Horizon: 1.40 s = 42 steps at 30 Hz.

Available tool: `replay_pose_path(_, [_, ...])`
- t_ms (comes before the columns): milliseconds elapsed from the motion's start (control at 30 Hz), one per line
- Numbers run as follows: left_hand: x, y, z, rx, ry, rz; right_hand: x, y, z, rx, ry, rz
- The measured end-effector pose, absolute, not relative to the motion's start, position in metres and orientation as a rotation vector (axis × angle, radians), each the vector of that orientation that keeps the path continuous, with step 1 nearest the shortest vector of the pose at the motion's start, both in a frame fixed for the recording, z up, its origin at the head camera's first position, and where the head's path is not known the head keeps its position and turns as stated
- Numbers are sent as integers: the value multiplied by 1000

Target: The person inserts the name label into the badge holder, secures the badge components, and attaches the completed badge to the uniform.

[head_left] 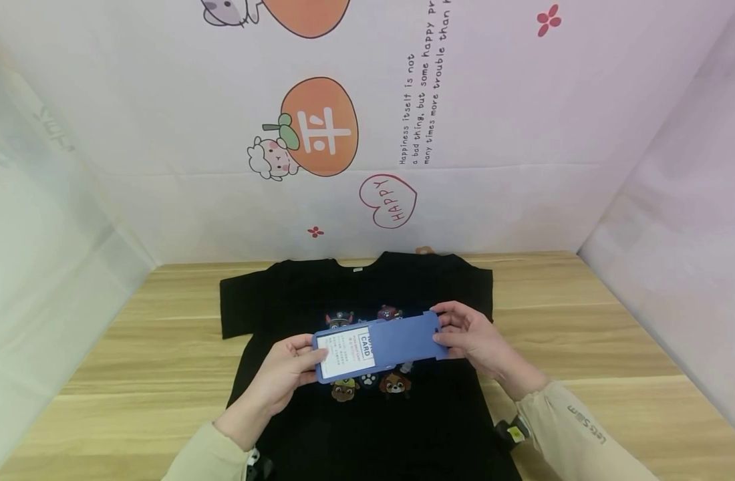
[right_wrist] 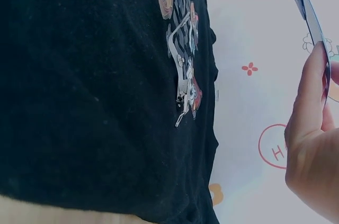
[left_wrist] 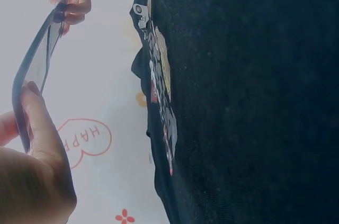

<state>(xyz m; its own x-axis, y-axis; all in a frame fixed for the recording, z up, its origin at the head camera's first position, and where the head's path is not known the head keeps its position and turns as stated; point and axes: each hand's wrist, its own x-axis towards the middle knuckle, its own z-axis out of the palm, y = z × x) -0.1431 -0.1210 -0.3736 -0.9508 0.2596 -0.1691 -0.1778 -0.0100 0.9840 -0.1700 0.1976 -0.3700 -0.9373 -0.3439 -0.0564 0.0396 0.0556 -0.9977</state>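
Observation:
A blue card holder (head_left: 408,339) is stretched between my two hands in the head view, its halves slid partly apart. A white printed card (head_left: 345,354) with "CARD" lettering shows in its left part. My left hand (head_left: 283,374) pinches the left end, thumb on the card's face and fingers behind. At the right end my right hand (head_left: 478,339) grips the plain blue part between thumb and fingers. Below lies a black T-shirt (head_left: 295,427) with cartoon dog prints, partly covered by the holder. In the right wrist view, a slim metal clip-like thing (right_wrist: 181,78) lies on the print.
The shirt is spread on a wood-grain table (head_left: 584,321), with its neck toward the back. A white printed cloth (head_left: 494,133) hangs behind the table, and pale cloth walls (head_left: 686,200) stand at both sides.

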Motion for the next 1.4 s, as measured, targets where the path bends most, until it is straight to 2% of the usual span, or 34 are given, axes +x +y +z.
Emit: replay_pose_path(1400, [-140,-116,-377,103,1941,2029,-163,187,-382,-395,1874,-2034])
